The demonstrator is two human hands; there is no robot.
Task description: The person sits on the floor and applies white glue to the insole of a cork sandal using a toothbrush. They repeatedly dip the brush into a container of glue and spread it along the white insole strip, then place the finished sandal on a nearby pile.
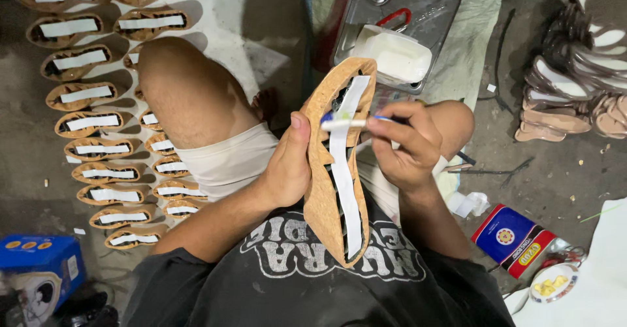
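My left hand (287,164) grips a tan cork-textured shoe sole (326,196) by its left edge and holds it upright over my lap. A long white strip (345,170) runs down the middle of the sole. My right hand (406,145) pinches a small brush with a blue-and-white handle (339,122), its tip laid across the sole near the upper end of the strip. Just beyond the sole stands a white tub (395,54) on a grey metal can (418,7).
Two rows of several finished cork soles with white strips (98,121) lie on the floor at left. A pile of brown-and-white sole parts (575,85) sits at right. A blue box (42,262) is at bottom left, a red-and-blue packet (513,239) at bottom right.
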